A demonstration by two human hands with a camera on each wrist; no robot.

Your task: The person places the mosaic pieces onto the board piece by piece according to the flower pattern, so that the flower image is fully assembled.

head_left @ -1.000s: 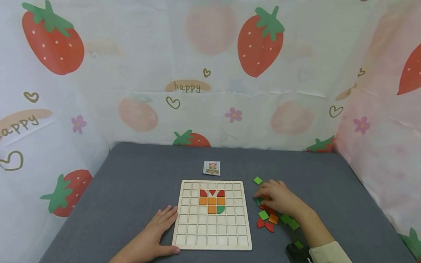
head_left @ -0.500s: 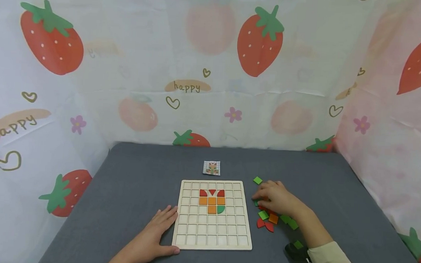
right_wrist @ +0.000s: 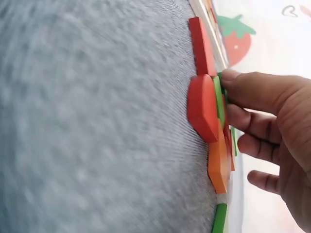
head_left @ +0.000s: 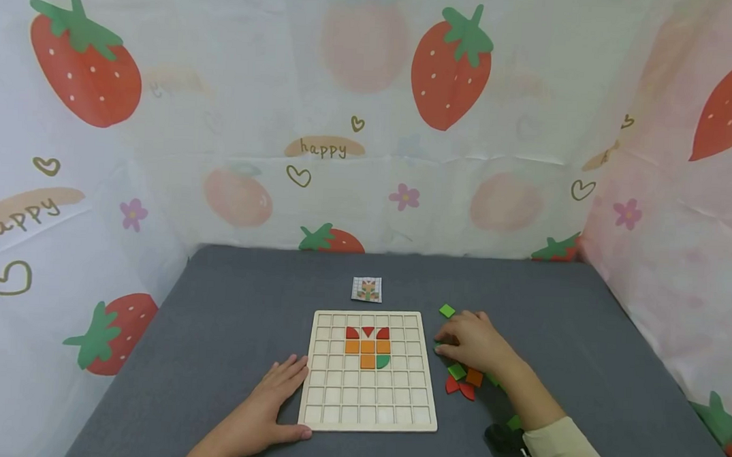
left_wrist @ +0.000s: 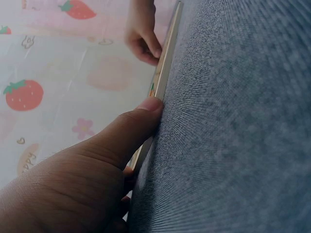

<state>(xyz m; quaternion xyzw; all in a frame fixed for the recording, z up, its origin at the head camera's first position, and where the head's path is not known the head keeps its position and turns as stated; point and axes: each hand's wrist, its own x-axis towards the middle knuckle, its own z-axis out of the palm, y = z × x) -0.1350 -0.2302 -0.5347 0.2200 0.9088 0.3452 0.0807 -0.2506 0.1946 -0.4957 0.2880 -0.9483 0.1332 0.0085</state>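
Note:
A pale wooden grid board (head_left: 366, 429) lies on the table, with red, orange and green tiles set in its upper middle cells. My left hand (head_left: 266, 401) rests along the board's left edge, fingers extended and thumb at the lower left corner. Right of the board, my right hand (head_left: 476, 342) pinches a dark green tile (right_wrist: 221, 83) between thumb and index finger, mostly hidden by the fingers. Under and beside that hand are loose tiles: a light green square (head_left: 456, 371), an orange square (head_left: 474, 377) and red curved pieces (right_wrist: 203, 108).
A small printed pattern card (head_left: 367, 290) lies behind the board. One light green square (head_left: 447, 310) sits apart beyond the right hand. A black object (head_left: 500, 437) and another green tile (head_left: 513, 422) lie near the right sleeve. Strawberry-printed cloth (head_left: 368, 188) stands around the table.
My right hand has shifted slightly left toward the board, with the dark green tile at its fingertips. My left hand stays at the board's edge. The head view has tilted a little.

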